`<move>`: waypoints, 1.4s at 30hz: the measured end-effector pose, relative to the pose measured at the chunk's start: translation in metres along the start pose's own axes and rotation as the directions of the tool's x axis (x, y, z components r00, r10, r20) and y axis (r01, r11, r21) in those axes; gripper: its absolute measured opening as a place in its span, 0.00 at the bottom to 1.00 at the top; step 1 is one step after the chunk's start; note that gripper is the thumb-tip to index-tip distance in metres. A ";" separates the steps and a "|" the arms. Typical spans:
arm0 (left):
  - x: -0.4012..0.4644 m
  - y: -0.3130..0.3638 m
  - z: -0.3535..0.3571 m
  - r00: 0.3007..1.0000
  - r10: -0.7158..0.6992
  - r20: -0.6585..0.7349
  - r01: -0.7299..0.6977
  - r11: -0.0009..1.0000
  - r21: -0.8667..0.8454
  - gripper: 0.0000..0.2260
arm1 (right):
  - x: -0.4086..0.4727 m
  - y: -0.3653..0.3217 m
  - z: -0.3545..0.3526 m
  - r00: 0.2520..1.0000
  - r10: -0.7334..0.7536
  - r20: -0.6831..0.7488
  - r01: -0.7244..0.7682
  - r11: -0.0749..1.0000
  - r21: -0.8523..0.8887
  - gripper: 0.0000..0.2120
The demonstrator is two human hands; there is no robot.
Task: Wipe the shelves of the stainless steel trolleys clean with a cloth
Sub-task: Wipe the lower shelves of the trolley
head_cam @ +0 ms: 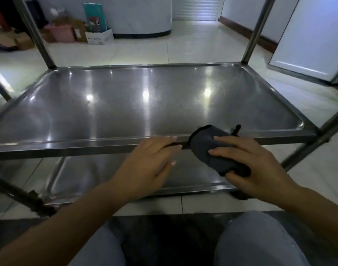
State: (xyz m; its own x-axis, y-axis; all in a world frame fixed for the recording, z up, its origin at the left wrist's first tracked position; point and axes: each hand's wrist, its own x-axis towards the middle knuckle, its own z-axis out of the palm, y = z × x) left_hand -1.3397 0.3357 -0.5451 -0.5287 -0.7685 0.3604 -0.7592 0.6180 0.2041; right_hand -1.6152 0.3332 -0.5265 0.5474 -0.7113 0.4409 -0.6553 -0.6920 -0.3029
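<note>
Gripping a soft, dark grey cloth (212, 148), rolled into a thick bundle, with right hand (247, 160) at the near rim of the shiny, smooth steel trolley shelf (145, 104). Pinching the cloth's thin dark edge with left hand (151, 162) at the same rim. Showing a lower steel shelf (83, 177) underneath.
</note>
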 end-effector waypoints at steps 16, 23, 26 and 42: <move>-0.035 -0.093 0.168 0.810 -0.480 0.336 0.372 0.865 0.337 0.23 | -0.031 0.087 0.215 0.857 0.442 0.267 -0.444 0.894 -0.055 0.25; -0.045 -0.115 0.253 0.616 -0.700 0.362 0.637 0.713 0.295 0.34 | -0.053 0.124 0.268 0.865 0.332 0.375 -0.367 0.930 0.022 0.26; -0.060 -0.118 0.276 0.582 -0.733 0.352 0.684 0.676 0.276 0.37 | -0.066 0.172 0.246 0.821 0.520 0.236 -0.533 0.846 -0.010 0.27; -0.058 -0.128 0.278 0.540 -0.719 0.438 0.663 0.683 0.305 0.41 | 0.041 0.120 0.336 0.802 0.523 0.287 -0.517 0.850 -0.104 0.27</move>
State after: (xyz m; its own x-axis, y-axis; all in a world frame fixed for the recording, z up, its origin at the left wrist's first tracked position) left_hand -1.3180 0.2549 -0.8454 0.0945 -0.9317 -0.3508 -0.9852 -0.1381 0.1012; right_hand -1.4968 0.1790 -0.8283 0.2456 -0.9682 -0.0472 -0.8938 -0.2073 -0.3977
